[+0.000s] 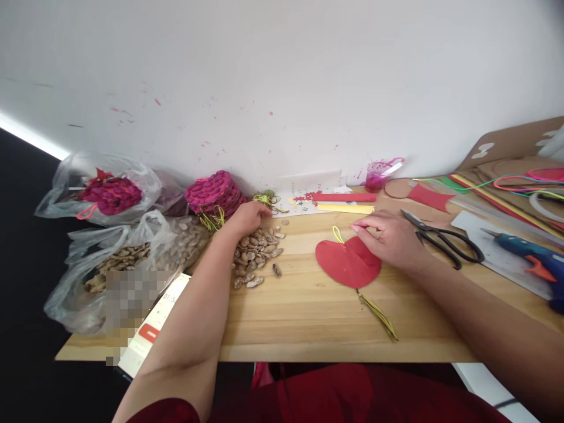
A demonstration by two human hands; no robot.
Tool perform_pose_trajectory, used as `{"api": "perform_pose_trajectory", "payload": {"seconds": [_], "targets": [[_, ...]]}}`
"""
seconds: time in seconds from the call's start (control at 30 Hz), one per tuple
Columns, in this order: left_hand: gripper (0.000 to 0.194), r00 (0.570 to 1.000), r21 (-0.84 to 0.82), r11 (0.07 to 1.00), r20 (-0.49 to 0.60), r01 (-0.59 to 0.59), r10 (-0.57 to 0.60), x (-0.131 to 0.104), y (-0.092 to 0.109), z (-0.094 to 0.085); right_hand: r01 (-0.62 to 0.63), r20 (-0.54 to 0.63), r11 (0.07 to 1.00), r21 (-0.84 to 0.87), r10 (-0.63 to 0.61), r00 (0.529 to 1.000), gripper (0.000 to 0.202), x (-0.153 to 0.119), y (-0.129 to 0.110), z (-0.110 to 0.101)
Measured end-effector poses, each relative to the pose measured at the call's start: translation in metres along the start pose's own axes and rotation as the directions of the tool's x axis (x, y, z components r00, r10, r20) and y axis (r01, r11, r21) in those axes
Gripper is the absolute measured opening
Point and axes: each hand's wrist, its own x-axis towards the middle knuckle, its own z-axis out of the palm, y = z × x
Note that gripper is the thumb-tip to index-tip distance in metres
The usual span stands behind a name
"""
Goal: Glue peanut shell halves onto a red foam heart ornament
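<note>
My left hand (252,217) reaches to the far edge of a loose pile of peanut shells (258,252), close to some green-yellow thread (271,201). Its fingers are curled, and whatever they grip is hidden. A red heart (346,264) lies flat on the table, with a yellow loop (338,234) at its top and a green-yellow tassel (379,317) at its point. Over the heart's upper right lobe is my right hand (388,235), thumb and finger pinched together. I cannot make out anything between these fingertips.
Coiled pink-purple braids (215,194) and plastic bags (101,247) stand left, beside a lit phone (154,329). Behind are red strips (346,197), a yellow strip (346,208) and a cup of red liquid (376,176). Black scissors (449,241) and a blue glue gun (524,249) lie right.
</note>
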Motion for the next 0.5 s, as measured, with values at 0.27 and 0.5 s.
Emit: {"api": "perform_pose_trajectory", "payload": {"seconds": [0.27,0.5], "targets": [[0.040,0.993,0.090,0.994,-0.107,0.058,-0.048,-0.003,-0.002,-0.013,-0.020,-0.027,1.000,-0.021,0.020,0.999,0.018,-0.001,0.004,0.000],[0.032,0.985,-0.052,0.993,-0.127,0.107,-0.113,-0.029,0.012,-0.042,0.014,-0.104,0.997,0.071,-0.007,0.995,0.013,-0.002,-0.035,-0.024]]}}
